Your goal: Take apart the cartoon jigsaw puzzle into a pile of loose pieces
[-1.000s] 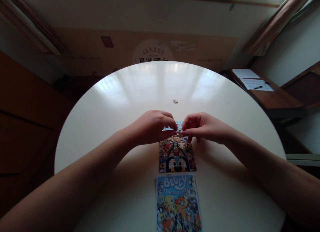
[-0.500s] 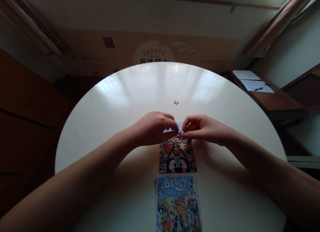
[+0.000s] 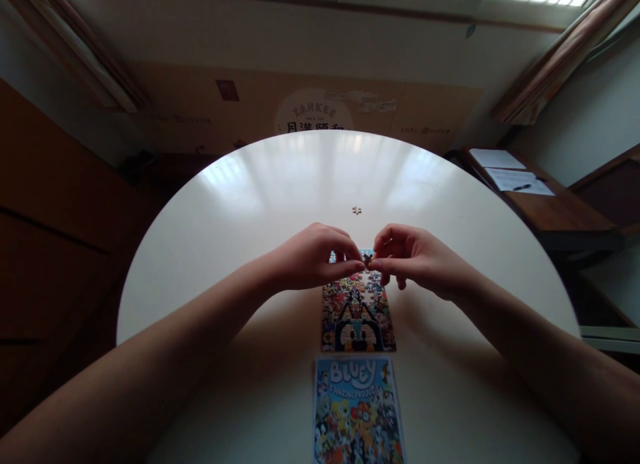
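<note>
A small colourful jigsaw puzzle point(image 3: 357, 317) lies on the round white table point(image 3: 260, 204), its far end hidden by my hands. My left hand point(image 3: 313, 257) and my right hand point(image 3: 415, 257) meet fingertip to fingertip just above that end, both pinched round a tiny dark puzzle piece point(image 3: 369, 261). A single loose puzzle piece point(image 3: 357, 211) lies farther out on the table. Nearer to me lies a printed reference card point(image 3: 356, 411) with the word "BLUEY" and cartoon figures.
A brown cardboard sheet point(image 3: 310, 107) with a round printed logo leans against the wall behind the table. At the right stands a wooden side table point(image 3: 560, 214) with papers point(image 3: 505, 171) and a pen. Dark wooden furniture fills the left side.
Both hands have lifted slightly and drawn closer, with the fingertips pinching the small piece between them. The view has shifted a little downward.
</note>
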Motion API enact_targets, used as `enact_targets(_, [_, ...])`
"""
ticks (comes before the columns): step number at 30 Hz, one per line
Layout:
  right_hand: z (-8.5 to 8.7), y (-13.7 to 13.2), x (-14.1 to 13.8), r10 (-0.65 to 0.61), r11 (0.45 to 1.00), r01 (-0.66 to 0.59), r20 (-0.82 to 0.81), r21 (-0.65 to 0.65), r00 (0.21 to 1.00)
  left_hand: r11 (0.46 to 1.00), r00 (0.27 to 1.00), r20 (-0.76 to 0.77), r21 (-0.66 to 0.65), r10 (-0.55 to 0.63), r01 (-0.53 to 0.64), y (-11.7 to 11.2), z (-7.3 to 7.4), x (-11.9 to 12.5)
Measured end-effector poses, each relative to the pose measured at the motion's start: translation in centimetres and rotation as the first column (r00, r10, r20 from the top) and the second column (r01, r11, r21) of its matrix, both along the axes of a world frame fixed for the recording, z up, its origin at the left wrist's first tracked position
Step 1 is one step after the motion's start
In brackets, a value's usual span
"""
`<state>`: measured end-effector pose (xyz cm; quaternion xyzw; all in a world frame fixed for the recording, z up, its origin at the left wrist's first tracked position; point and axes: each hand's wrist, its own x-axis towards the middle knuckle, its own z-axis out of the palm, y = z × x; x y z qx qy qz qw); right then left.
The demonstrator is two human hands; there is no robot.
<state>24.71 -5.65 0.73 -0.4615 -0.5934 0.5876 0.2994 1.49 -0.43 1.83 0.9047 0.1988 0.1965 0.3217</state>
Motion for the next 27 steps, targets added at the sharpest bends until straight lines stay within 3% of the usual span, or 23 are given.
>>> enact_targets(7, [0.1, -0.7, -0.6, -0.005, 0.997, 0.005, 0.009, 0.080, 1.000, 0.966, 0.982, 0.097, -0.219, 0.160, -0.136, -0.3, -0.1, 0.7])
enact_targets(12, [0.0, -1.3, -1.2, 0.026, 0.995, -0.024, -0.022, 0.100, 0.999, 0.953, 0.983, 0.082, -0.272, 0.162, -0.134, -0.4, -0.2, 0.8])
enact_targets(15, [0.2, -1.3, -0.7, 0.008, 0.973, -0.032, 0.103, 0.229, 0.995, 0.950, 0.988, 0.033, -0.283, 0.149, -0.134, -0.3, -0.2, 0.6])
enact_targets(17, [0.4, -1.2, -0.2, -0.027, 0.924, -0.056, 0.211, 0.379, 0.977, 0.944, 0.990, -0.007, -0.303, 0.138, -0.134, -0.2, -0.2, 0.5])
enact_targets(21, [1.1, -1.2, 0.3, -0.027, 0.767, -0.210, 0.358, 0.606, 0.933, 0.922, 0.992, -0.059, -0.367, 0.109, -0.123, -0.2, -0.2, 0.6])
enact_targets(24, [1.2, -1.3, 0.3, 0.023, 0.673, -0.303, 0.390, 0.675, 0.921, 0.914, 0.995, -0.075, -0.396, 0.067, -0.091, -0.3, -0.2, 0.6])
enact_targets(27, [0.9, -1.4, 0.1, 0.072, 0.635, -0.333, 0.376, 0.697, 0.924, 0.911, 0.994, -0.095, -0.404, 0.047, -0.081, -0.4, -0.1, 0.6])
